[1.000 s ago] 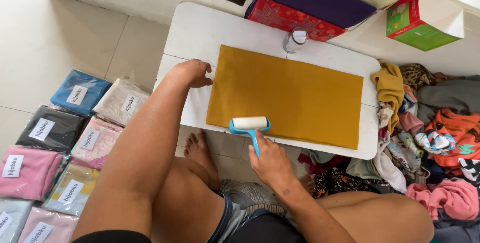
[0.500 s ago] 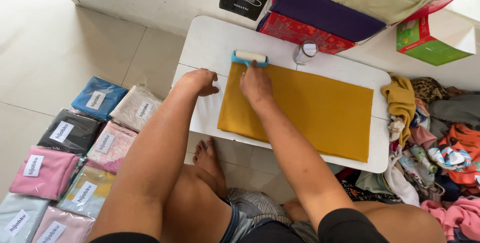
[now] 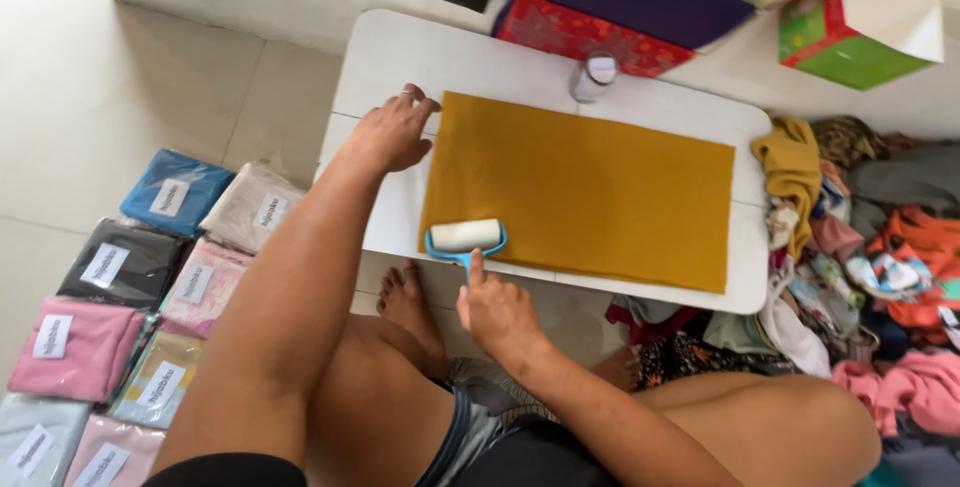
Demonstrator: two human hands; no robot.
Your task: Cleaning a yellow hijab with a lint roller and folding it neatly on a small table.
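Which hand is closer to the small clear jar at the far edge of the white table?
Left. The left hand presses the mustard cloth at its far left corner, some way left of the jar. The right hand holds the lint roller at the near edge, farther away.

On a small white table [image 3: 400, 47] lies a flat mustard-yellow rectangular cloth [image 3: 590, 187]; the left hand [image 3: 392, 134] presses its corner, the right hand [image 3: 498, 309] grips a blue-handled white lint roller [image 3: 465, 238].

pale tiled floor [image 3: 120, 77], low white table [image 3: 400, 47]
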